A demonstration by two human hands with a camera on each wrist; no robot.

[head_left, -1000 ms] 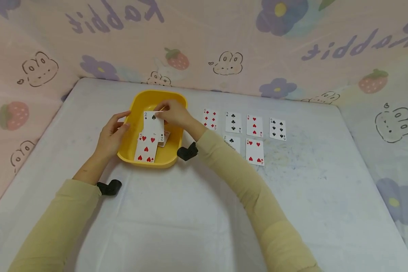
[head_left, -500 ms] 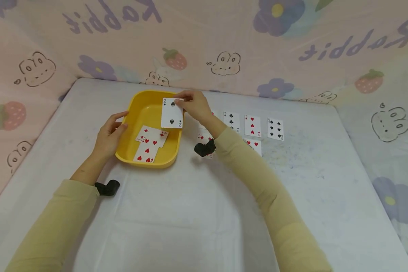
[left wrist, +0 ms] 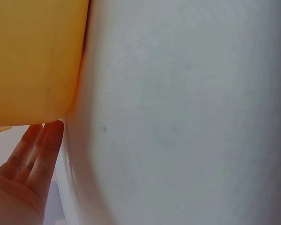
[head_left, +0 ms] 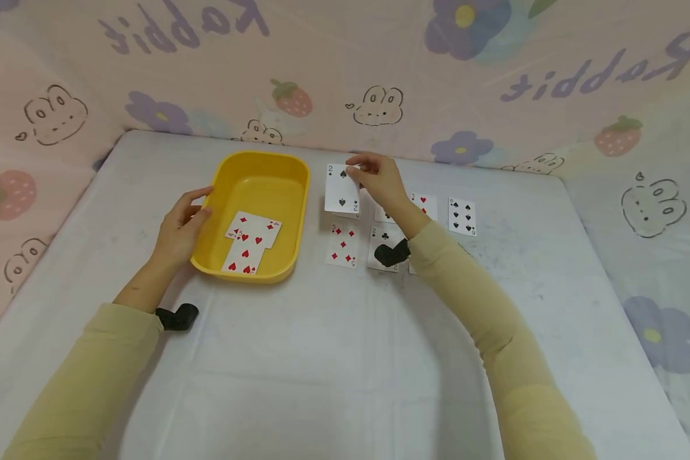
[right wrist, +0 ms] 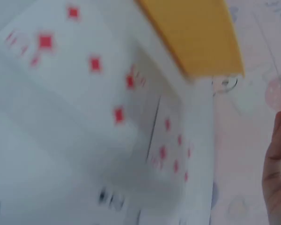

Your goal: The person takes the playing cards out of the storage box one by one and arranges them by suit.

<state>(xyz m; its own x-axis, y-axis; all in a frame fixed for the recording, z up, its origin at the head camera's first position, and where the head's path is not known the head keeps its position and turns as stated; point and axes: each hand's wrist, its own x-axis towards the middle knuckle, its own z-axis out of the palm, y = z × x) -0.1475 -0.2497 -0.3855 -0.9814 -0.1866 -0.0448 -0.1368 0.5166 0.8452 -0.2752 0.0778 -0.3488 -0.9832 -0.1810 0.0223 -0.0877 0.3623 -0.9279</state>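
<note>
My right hand (head_left: 382, 182) pinches the two of spades (head_left: 341, 191) by its top right corner, face up. The card overlaps the six of diamonds on the table in the head view, leaving only a lower edge showing. In the right wrist view, blurred diamond cards lie below the right hand (right wrist: 277, 173). At the left side of the yellow tub (head_left: 301, 243), my left hand (head_left: 178, 227) touches the wall with extended fingers, the thumb at the rim. Inside the tub, a five of hearts (head_left: 243, 257) lies across a four of diamonds (head_left: 262, 227).
Right of the tub lie a five of diamonds (head_left: 342, 245), a two of clubs (head_left: 382, 237), a three of hearts (head_left: 423, 204) and a six of spades (head_left: 462, 217). The right forearm partly covers a three of clubs and another card. A printed cloth wall (head_left: 322, 57) stands behind the table.
My right hand has carried the two of spades out of the tub, rightward over the card rows. Four of diamonds in the tub is now uncovered. The left hand stays at the tub's side.
</note>
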